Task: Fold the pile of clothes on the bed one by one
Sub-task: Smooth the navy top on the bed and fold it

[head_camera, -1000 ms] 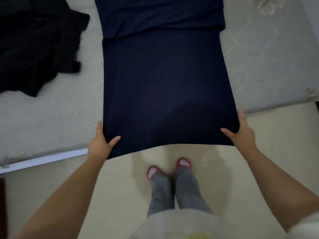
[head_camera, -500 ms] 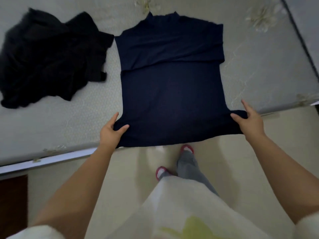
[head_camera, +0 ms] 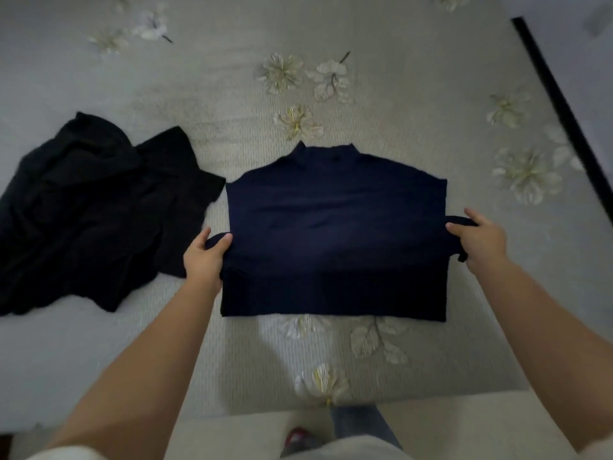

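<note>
Navy top (head_camera: 335, 234) now lies wholly on the bed (head_camera: 232, 121), its lower half doubled up over the body so the near fold runs straight across, parallel to the bed's near edge and set a little back from it; half a second ago its hem still hung past that edge above the floor. The collar points toward the far side of the bed. The left hand (head_camera: 204, 257) pinches the left corner of the raised hem, thumb on top and fingers curled beneath the cloth, and the right hand (head_camera: 477, 240) grips the right corner the same way, a small tab of fabric sticking out past its fingers. Both hands have travelled forward from the bed's near edge to about the middle of the garment, still wide apart, one at each side. The black heap of clothes (head_camera: 89, 214) sits crumpled toward the bed's left edge, one flap just touching or nearly touching the top's left shoulder; which, I cannot tell. Pale flower prints show on the cover beyond the collar and at the near edge
</note>
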Demonstrator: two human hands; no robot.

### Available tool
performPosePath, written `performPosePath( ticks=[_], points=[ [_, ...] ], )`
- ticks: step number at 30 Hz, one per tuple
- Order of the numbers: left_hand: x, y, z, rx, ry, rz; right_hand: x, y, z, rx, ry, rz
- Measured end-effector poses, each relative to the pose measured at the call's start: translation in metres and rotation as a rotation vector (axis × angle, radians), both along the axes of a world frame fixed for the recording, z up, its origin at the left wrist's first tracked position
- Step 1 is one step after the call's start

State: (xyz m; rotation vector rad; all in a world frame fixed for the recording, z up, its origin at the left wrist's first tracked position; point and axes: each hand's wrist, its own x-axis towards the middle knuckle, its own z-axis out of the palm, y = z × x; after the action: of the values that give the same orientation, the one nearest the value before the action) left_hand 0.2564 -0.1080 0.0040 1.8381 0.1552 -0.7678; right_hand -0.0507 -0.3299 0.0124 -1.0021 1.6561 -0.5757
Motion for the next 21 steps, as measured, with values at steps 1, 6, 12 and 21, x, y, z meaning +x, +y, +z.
performPosePath(
  ticks=[1,6,12,21],
  points=[
    [0.008,-0.019,-0.004,-0.012,0.009,0.031,0.010,-0.017,-0.004,0.006,-0.002,-0.003],
    [0.055,-0.112,-0.034,-0.106,0.085,0.203,0.060,-0.102,-0.042,0.099,-0.100,-0.109],
    [0.086,-0.181,-0.065,0.169,-0.441,0.086,0.104,-0.152,-0.078,0.011,-0.498,-0.227],
    [0.080,-0.181,-0.123,0.665,-0.803,-0.661,0.105,-0.160,-0.134,-0.440,0.639,0.531]
  ],
)
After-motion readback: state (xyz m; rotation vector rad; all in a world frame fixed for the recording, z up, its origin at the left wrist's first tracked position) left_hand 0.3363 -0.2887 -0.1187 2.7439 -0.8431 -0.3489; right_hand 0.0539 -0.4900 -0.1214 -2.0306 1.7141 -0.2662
